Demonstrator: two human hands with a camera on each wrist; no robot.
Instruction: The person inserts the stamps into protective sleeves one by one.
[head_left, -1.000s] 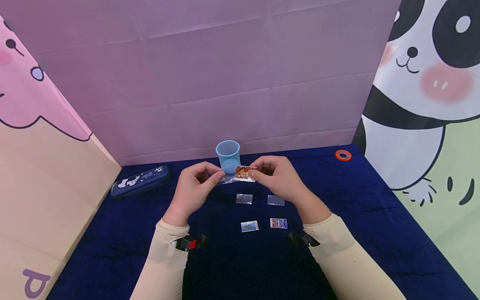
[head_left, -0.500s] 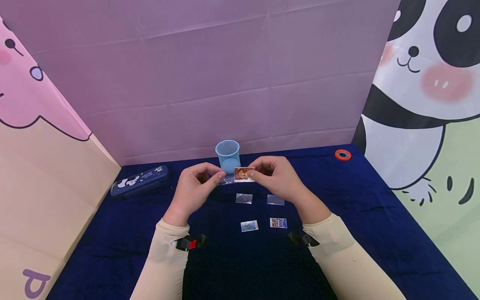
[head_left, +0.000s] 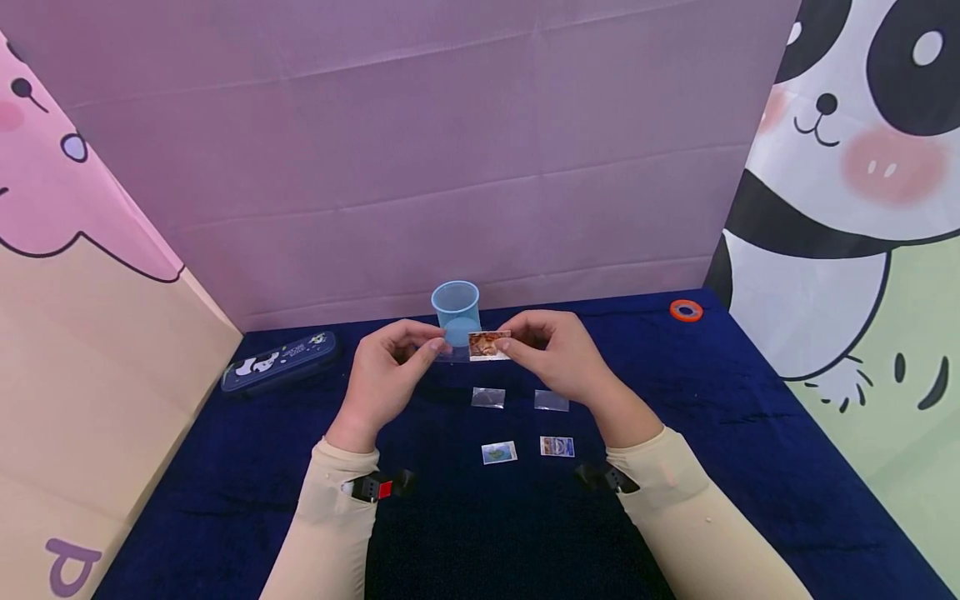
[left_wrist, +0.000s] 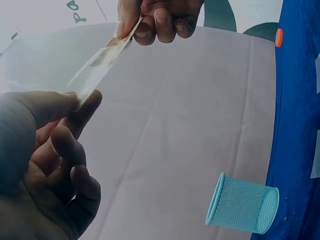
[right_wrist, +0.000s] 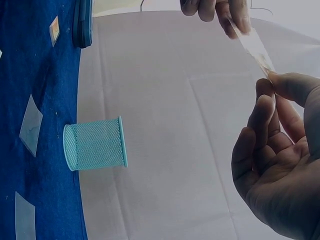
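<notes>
A small picture card (head_left: pixel 486 346) is pinched at its right edge between the thumb and fingers of my right hand (head_left: pixel 558 354). My left hand (head_left: pixel 386 375) pinches the left end of a clear plastic sleeve (head_left: pixel 453 355); card and sleeve meet between the hands, held above the cloth. In the left wrist view the clear sleeve (left_wrist: pixel 87 82) stretches from my left fingertips toward the other hand. How far the card sits inside the sleeve I cannot tell. Below the hands lie two clear sleeves (head_left: pixel 488 397) (head_left: pixel 551 401) and two picture cards (head_left: pixel 498 452) (head_left: pixel 557 447).
A blue mesh cup (head_left: pixel 456 304) stands at the back, just behind the hands. To the left lies a dark blue pencil case (head_left: pixel 281 362). An orange ring-shaped roll (head_left: pixel 686 311) lies at the back right of the blue cloth (head_left: pixel 712 417).
My left hand's fingers have shifted slightly on the sleeve, which looks flatter. The card has straightened and moved slightly left since the oldest frame. The things on the cloth have not moved.
</notes>
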